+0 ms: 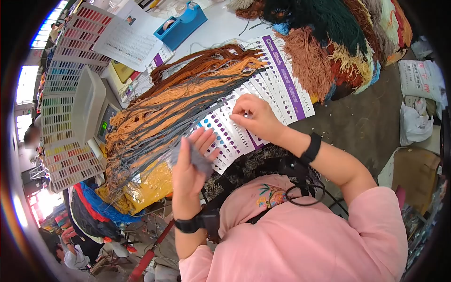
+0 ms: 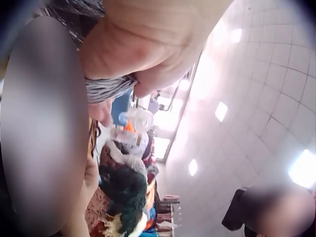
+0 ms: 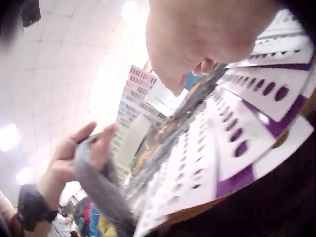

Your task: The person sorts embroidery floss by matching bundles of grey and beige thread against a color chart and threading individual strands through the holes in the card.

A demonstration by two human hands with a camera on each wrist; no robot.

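My left hand [image 1: 189, 177] is raised over the near edge of the table, palm up. It holds a bundle of grey thread [image 1: 201, 160] between thumb and palm, and in the right wrist view the grey thread [image 3: 94, 177] loops down from that hand. My right hand [image 1: 260, 120] hovers over white punched thread cards [image 1: 253, 87], its fingers curled and thumb close to the fingertips; I cannot tell whether a fine strand is between them. Long orange threads [image 1: 141, 115], brown threads [image 1: 181, 66] and grey strands [image 1: 221, 91] lie across the cards' left side.
A scale [image 1: 89, 105] with a green display and a colour chart [image 1: 61, 89] stand at left. Behind are a printed sheet [image 1: 129, 42] and a blue tape dispenser [image 1: 181, 26]. Thick thread hanks [image 1: 305, 56] fill the far right corner. White bags [image 1: 416, 122] sit beyond the table.
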